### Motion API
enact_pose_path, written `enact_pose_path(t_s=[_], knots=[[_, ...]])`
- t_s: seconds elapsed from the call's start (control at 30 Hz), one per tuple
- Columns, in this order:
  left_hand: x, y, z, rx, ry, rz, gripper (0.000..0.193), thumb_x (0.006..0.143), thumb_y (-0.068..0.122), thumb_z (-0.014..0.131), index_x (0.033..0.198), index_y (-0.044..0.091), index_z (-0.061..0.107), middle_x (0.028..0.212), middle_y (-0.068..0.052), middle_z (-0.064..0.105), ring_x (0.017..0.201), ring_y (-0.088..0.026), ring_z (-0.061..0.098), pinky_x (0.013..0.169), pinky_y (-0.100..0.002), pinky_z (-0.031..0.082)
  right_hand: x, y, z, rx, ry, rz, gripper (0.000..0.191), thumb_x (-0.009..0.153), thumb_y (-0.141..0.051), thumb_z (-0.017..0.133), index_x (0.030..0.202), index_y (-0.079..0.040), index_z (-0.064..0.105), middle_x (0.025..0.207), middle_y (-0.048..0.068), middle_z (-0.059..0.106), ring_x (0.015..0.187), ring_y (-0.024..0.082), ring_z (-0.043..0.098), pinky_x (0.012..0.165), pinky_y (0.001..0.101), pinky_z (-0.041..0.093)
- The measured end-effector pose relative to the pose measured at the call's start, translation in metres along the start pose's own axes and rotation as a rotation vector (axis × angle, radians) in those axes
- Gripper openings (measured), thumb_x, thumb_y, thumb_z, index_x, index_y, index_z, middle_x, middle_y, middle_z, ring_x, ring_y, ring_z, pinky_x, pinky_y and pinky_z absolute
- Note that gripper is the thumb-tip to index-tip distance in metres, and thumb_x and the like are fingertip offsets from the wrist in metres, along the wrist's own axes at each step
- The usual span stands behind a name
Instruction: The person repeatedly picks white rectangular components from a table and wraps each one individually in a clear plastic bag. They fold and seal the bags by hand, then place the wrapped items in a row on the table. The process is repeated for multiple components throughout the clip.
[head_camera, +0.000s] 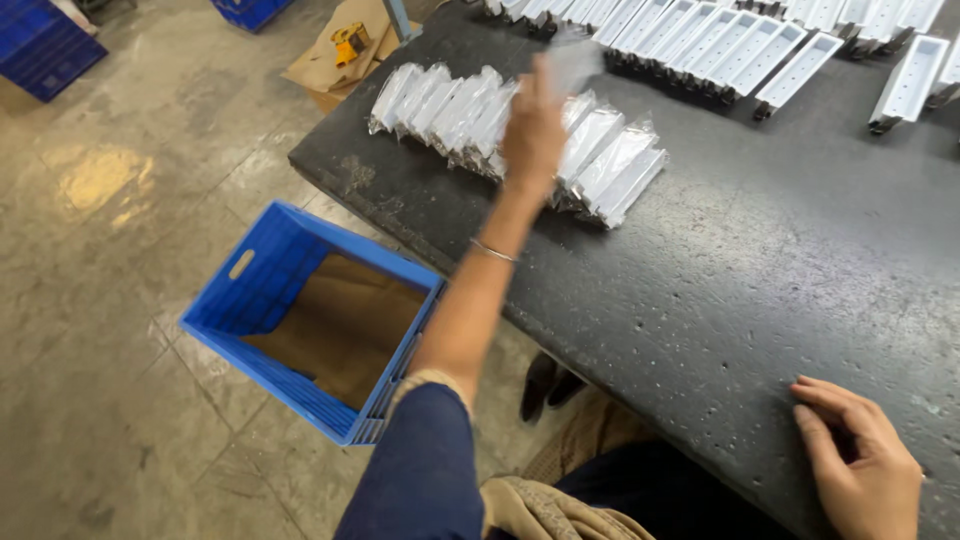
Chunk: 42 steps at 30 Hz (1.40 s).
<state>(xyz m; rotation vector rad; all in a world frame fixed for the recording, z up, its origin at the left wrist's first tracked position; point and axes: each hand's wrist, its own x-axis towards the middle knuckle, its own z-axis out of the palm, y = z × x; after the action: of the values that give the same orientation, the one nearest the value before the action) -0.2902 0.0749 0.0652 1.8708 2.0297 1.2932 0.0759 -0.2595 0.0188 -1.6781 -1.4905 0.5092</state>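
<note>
While left hand (533, 125) lifts clear packet (575, 65)

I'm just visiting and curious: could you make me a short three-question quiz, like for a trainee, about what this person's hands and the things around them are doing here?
1. True or false: the left hand is stretched out over the row of plastic-wrapped white parts on the dark worktable.
2. Where is the right hand?
A. inside the crate
B. flat on the table's near edge
C. holding a yellow tool
3. Fill in: the blue crate on the floor is lined with brown ____.

Key:
1. True.
2. B; it holds nothing.
3. Cardboard; no parts show inside it.
</note>
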Motion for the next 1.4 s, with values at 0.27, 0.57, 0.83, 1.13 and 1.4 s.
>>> enact_pose_path(t_s=[0.27,0.57,0.83,1.13,1.4], knots=[[0.031,-0.073,-0.07,0.575,0.021,0.05,0.041,0.099,0.039,0.07,0.134,0.02,0.061,0.155,-0.008,0.046,0.14,-0.031,0.046,0.113,-0.052,0.042,0.002,-0.001,0.002,-0.024,0.009,-0.07,0.013,0.101,-0.009,0.068,0.112,-0.009,0.075,0.119,0.005,0.073,0.108,0.014,0.069,0.1,0.0293,0.054],[0.025,-0.083,-0.052,0.16,0.329,-0.19,0.081,0.084,0.058,0.079,0.148,0.018,0.05,0.148,-0.022,0.052,0.147,-0.043,0.036,0.121,-0.056,0.031,0.004,-0.02,-0.003,-0.098,0.016,-0.136,0.017,0.095,-0.01,0.069,0.111,-0.011,0.075,0.117,0.005,0.074,0.111,0.019,0.069,0.103,0.0328,0.052],[0.05,-0.096,-0.038,0.227,0.178,-0.191,0.084,0.081,0.063,0.076,0.14,0.006,0.057,0.141,-0.021,0.058,0.131,-0.041,0.053,0.109,-0.052,0.038,0.006,-0.027,-0.015,-0.022,0.021,-0.145,0.015,0.091,-0.009,0.069,0.105,-0.008,0.074,0.117,0.007,0.075,0.113,0.025,0.069,0.099,0.0364,0.052],[-0.096,0.05,0.006,0.07,-0.011,0.534,0.072,0.108,0.044,0.059,0.165,0.012,0.03,0.171,-0.021,0.015,0.161,-0.04,0.026,0.131,-0.057,0.026,-0.006,-0.009,-0.032,0.241,0.052,-0.249,0.017,0.091,-0.008,0.067,0.108,-0.01,0.07,0.109,0.004,0.073,0.107,0.025,0.068,0.097,0.039,0.053],[-0.213,0.155,0.06,0.226,-0.814,0.852,0.078,0.109,0.056,0.046,0.169,0.01,0.027,0.176,-0.021,0.018,0.163,-0.041,0.018,0.127,-0.066,0.012,-0.127,0.028,-0.118,0.932,-0.218,-0.07,0.025,0.107,-0.015,0.064,0.129,-0.003,0.067,0.13,0.007,0.071,0.122,0.016,0.066,0.109,0.0317,0.054]])
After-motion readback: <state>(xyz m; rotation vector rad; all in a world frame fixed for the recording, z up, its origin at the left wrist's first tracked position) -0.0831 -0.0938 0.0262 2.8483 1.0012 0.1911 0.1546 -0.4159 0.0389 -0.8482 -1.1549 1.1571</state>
